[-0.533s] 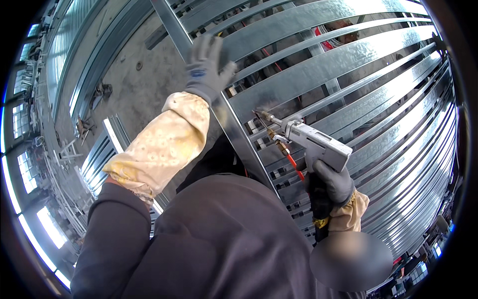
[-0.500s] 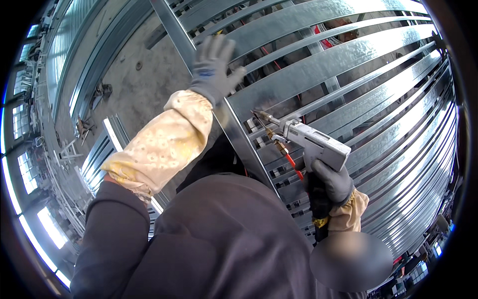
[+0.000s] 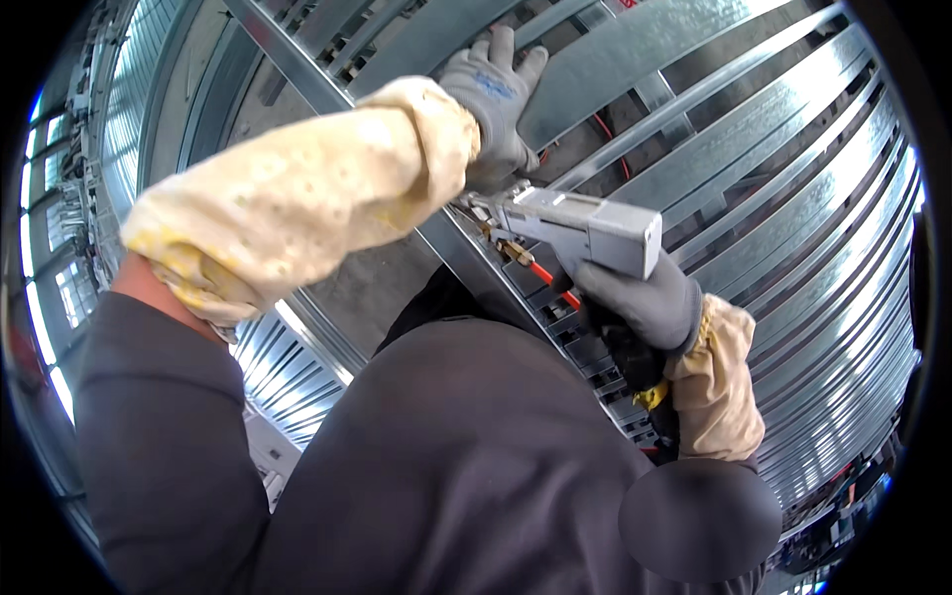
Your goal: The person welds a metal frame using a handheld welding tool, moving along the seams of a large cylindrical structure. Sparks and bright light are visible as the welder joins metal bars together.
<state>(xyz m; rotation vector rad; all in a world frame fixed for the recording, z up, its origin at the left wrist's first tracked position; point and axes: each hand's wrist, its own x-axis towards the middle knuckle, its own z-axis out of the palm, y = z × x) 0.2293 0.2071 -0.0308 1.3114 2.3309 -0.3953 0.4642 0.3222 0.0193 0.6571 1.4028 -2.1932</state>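
My left hand (image 3: 496, 99), in a grey glove with a cream sleeve guard, lies with fingers spread on a galvanised steel stud (image 3: 635, 50) of a metal frame. My right hand (image 3: 640, 302), also gloved, grips the handle of a grey pistol-shaped power tool (image 3: 585, 228). The tool's nose points left and touches the diagonal steel stud (image 3: 466, 263) just below my left hand. A red hose or cable (image 3: 550, 281) runs under the tool.
Many parallel galvanised steel studs (image 3: 793, 198) fill the right and top of the view. Stacked ribbed metal sections (image 3: 288, 372) sit lower left. Windows (image 3: 45, 297) line the far left wall. My dark-sleeved arms and torso (image 3: 446, 476) cover the lower middle.
The view has closed in on the frame. My left hand has shifted along the stud to sit right above the tool's nose, and the tool stays pressed against the diagonal stud.
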